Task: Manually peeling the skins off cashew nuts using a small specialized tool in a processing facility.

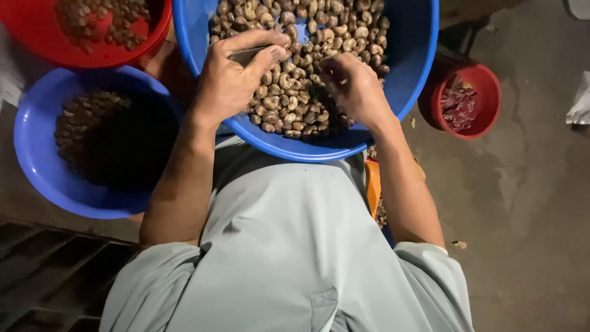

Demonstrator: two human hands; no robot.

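A large blue basin (410, 74) rests in front of my lap, heaped with pale curved cashew nuts (289, 98). My left hand (230, 80) hovers over the left side of the heap, thumb and fingers closed on a small dark metal blade (246, 56). My right hand (356, 89) lies on the heap's right side, knuckles up. Its fingertips curl down and pinch a cashew nut among the others. The two hands are a short gap apart.
A second blue basin (37, 154) with darker nuts stands at the left, and a red basin (37, 46) of nuts behind it. A small red bowl (488, 83) of reddish skins sits on the concrete floor (528, 203) at the right. A metal grate (43, 270) lies at the lower left.
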